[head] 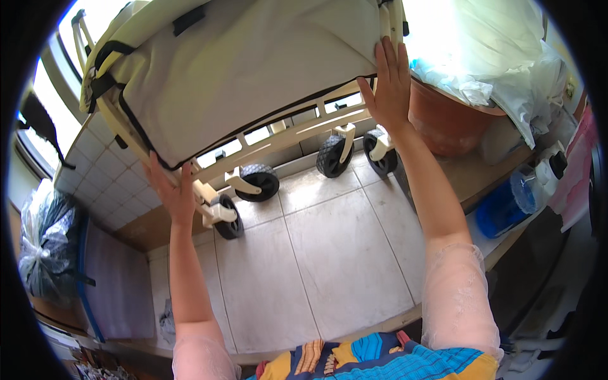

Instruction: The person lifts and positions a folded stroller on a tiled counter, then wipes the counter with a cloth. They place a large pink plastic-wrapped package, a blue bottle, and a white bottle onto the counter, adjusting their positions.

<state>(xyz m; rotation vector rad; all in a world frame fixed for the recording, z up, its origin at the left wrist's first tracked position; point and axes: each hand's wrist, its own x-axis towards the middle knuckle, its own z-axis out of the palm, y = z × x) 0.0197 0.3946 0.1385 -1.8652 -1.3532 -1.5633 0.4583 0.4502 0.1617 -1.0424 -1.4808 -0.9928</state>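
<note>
A cream folding wagon [251, 71] with black trim stands folded in front of me, on several black-treaded caster wheels [257, 183]. My left hand [173, 190] is at the lower left of its frame, thumb and fingers on either side of a tube. Part of those fingers is hidden behind the tube. On the other side, my right hand [392, 88] lies flat against the right upright, fingers straight and thumb apart. The upper part of the wagon runs out of the picture.
White tiled floor [313, 256] lies beneath. A terracotta pot [446, 118] with plastic bags [475, 85] stands right of the wagon, near a jug of blue liquid [503, 204]. At left are a tied plastic bag [45, 251] and a blue-edged panel [116, 285].
</note>
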